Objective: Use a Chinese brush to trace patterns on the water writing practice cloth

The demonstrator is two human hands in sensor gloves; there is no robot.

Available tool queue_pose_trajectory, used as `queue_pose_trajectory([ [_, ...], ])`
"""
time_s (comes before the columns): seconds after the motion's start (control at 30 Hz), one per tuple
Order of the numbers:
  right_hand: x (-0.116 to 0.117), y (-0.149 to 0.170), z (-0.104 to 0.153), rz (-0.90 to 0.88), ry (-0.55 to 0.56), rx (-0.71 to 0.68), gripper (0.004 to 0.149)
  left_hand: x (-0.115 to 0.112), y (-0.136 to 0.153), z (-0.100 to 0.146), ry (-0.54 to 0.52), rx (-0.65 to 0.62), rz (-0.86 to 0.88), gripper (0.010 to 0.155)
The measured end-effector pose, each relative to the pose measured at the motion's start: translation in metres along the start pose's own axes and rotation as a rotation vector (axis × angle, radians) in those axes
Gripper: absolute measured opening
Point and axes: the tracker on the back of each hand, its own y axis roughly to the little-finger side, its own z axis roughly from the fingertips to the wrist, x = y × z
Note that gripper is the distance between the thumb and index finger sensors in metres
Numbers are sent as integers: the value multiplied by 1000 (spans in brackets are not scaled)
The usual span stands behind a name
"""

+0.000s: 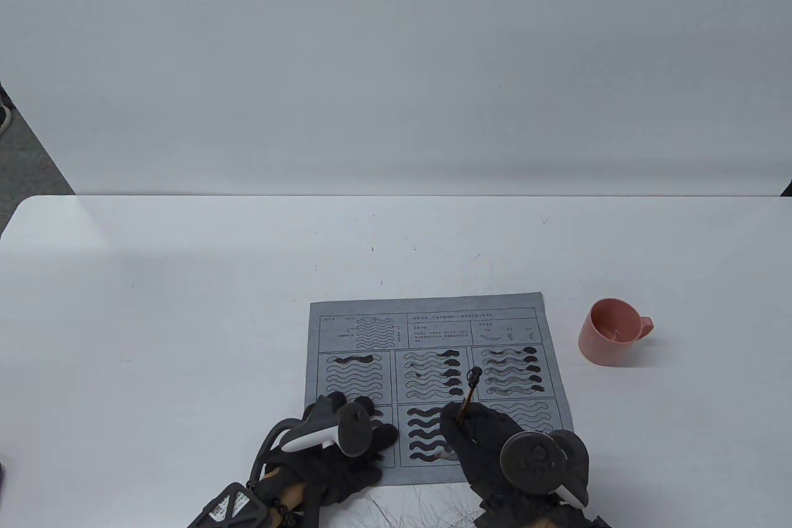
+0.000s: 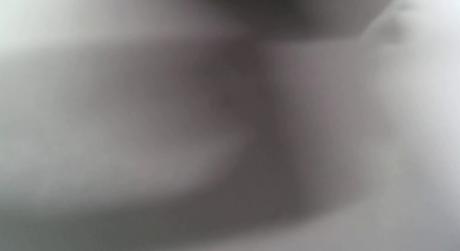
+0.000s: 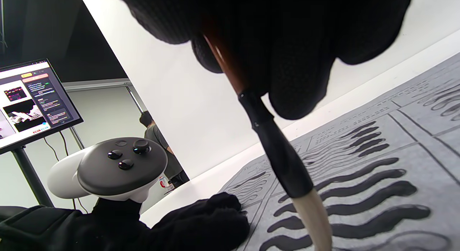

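Up close, the right hand (image 1: 489,438) in black knit glove pinched the slim brown-handled Chinese brush (image 3: 273,143), its pale pointed tuft meeting the grey practice cloth (image 1: 433,330) among dark wavy strokes; the left hand (image 1: 337,438) lay flat, fingers relaxed, on the cloth's near-left corner upon the white table (image 1: 185,305).

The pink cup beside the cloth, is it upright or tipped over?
Tipped: the pink cup leans on the table, its mouth turned toward the camera.

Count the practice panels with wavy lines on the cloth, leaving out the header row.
6 on the cloth: three in the middle row, left, centre and right; three in the bottom row, partly hidden by the left hand and right hand.
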Motion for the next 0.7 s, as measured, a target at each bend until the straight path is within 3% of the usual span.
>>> queue_pose_trajectory([
  [0.7, -1, 0, 0, 32, 5, 10, 38, 0, 0, 0, -1, 0, 1, 70],
])
